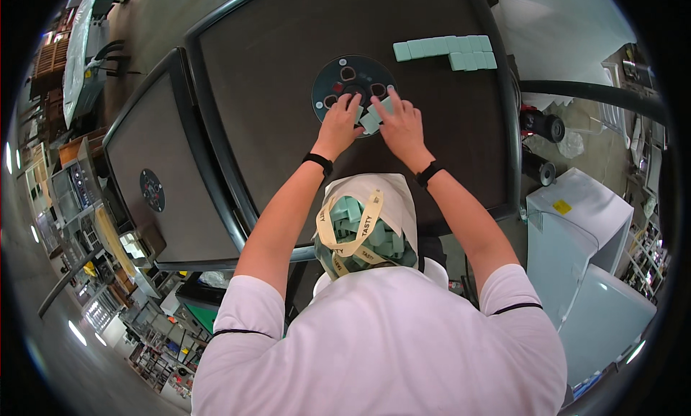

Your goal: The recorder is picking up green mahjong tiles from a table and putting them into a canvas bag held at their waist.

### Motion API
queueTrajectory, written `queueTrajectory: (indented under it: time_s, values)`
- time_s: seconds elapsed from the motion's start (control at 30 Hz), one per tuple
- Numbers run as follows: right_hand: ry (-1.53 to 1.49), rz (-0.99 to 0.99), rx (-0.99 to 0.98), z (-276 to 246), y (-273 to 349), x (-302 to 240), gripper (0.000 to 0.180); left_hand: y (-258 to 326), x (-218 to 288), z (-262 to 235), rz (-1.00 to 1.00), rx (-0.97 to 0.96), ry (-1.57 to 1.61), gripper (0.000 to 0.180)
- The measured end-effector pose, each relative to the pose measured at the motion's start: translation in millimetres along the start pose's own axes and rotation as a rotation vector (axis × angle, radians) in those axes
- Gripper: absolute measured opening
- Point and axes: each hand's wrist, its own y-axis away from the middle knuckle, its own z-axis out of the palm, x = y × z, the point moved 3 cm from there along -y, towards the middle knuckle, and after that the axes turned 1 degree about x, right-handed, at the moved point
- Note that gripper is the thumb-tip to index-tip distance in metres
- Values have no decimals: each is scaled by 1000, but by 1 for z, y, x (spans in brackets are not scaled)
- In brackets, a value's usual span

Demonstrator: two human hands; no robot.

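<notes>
Several pale green mahjong tiles [370,123] lie bunched at the near side of the dark round centre panel [324,81] of the mahjong table. From the left, my left hand [340,129] curls its fingers around a tile in this bunch. My right hand [404,132] grips tiles on the other side, its fingers bent over them. The fingers partly cover the tiles, so their exact arrangement is hidden. Close to my body, at the table's near edge, a beige bag [398,200] with printed ribbon handles stands open, full of more green tiles [349,218].
On the far right of the dark tabletop [266,70], a long row of tiles [432,47] has a shorter row [473,61] against its near side. Raised black edging [512,128] borders the table. A second similar table [173,142] adjoins at left; white cabinets [576,214] stand right.
</notes>
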Motion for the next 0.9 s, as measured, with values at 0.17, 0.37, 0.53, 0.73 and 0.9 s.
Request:
queueTrajectory:
  time_s: [0.17,0.37,0.53,0.73,0.9]
  values:
    - [-181,-57,-128,4,-11,29,74,5,8,2,7,-60,-36,81]
    - [-236,-8,-184,8,-8,26,58,21,14,6,-138,-98,5,71]
    - [-211,-59,-206,16,-11,37,48,39,10,10,-247,-121,62,64]
    - [-165,-132,-150,14,-16,46,42,48,14,6,-147,-105,71,69]
    - [-167,-44,-138,14,-20,23,47,34,27,14,-170,-147,14,68]
